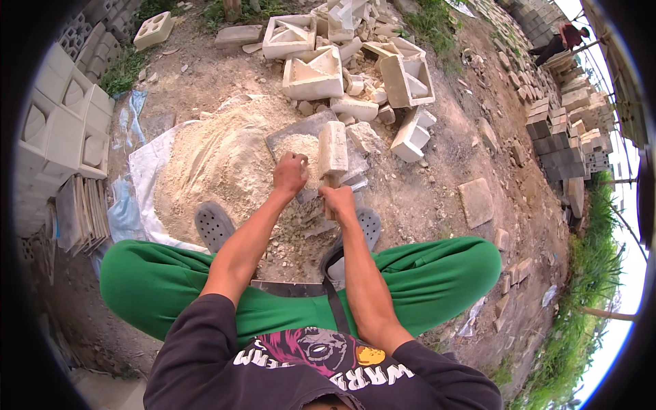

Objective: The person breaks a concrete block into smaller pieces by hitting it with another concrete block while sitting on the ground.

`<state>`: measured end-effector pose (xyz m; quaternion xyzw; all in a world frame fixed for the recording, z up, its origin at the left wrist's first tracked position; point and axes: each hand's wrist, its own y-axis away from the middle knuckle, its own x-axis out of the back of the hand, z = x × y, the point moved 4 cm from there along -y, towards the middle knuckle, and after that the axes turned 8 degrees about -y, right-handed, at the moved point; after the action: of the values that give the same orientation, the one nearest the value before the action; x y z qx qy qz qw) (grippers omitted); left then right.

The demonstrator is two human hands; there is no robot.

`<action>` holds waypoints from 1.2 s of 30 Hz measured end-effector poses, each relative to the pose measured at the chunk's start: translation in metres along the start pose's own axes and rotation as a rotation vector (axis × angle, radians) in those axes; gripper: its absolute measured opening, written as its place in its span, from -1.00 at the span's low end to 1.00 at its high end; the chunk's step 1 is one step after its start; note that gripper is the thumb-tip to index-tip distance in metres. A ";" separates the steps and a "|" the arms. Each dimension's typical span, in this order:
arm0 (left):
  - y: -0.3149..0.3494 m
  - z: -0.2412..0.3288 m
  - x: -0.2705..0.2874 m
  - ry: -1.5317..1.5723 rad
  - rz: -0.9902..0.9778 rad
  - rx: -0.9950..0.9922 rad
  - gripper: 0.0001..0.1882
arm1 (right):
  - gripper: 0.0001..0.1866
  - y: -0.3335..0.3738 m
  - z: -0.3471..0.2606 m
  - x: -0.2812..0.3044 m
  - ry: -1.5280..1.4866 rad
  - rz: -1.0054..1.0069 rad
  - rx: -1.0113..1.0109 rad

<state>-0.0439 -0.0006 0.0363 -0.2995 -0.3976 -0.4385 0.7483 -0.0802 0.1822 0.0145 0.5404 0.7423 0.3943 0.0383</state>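
Note:
My right hand (339, 201) is wrapped round the short handle of a mallet (333, 149), whose long, pale, dust-covered head points away from me. The head is over the right part of a flat grey slab (316, 124). Just left of it, my left hand (290, 173) is at the near edge of a small heap of pale crushed bits (298, 145) on the slab. Its fingers are curled in, and whatever they hold is hidden. A large pile of pale crushed material (229, 160) spreads on a white sheet (147, 154) to the left.
Broken pale moulded blocks (313, 74) and rubble lie beyond the slab. Stacked blocks (65, 102) stand at the left, with more grey blocks (557, 140) at the right. A flat square stone (476, 203) lies right of my foot. Another person (564, 41) is at the far right.

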 end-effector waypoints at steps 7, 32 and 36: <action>0.009 -0.024 -0.018 0.357 0.053 0.261 -0.71 | -0.55 0.019 -0.032 0.003 0.067 0.044 0.114; 0.015 -0.032 -0.014 0.218 0.164 0.220 -0.85 | -0.64 0.059 -0.109 0.014 -0.048 0.190 0.443; 0.015 -0.038 -0.021 0.259 0.197 0.244 -0.86 | -0.64 0.058 -0.067 -0.019 -0.138 0.166 0.472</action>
<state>-0.0243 -0.0154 -0.0027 -0.1855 -0.3169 -0.3466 0.8632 -0.0597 0.1366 0.0900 0.6192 0.7625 0.1739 -0.0707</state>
